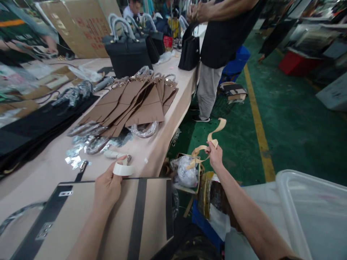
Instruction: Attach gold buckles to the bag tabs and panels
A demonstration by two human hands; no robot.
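Note:
In front of me on the table lies a beige bag panel (155,206) with dark strips, metal fittings and a plastic-wrapped handle (20,213). Over its far edge, my left hand (108,187) is closed on a white band (124,169) curved into a ring, which looks like tape. A pale rolled piece (111,154) and a small metal part (129,158) lie just beyond. Out to the right, past the table edge, my right hand (215,156) pinches a long, curled beige strip (218,126), its loops hanging above a bin of crumpled plastic (186,173).
Brown bag pieces (119,104) with wrapped handles are stacked ahead, beside black panels (40,126). Finished-looking black handbags (127,54) stand farther back, near a carton (78,29). A person (217,47) stands at the table's right side. A translucent tub (311,213) is at lower right.

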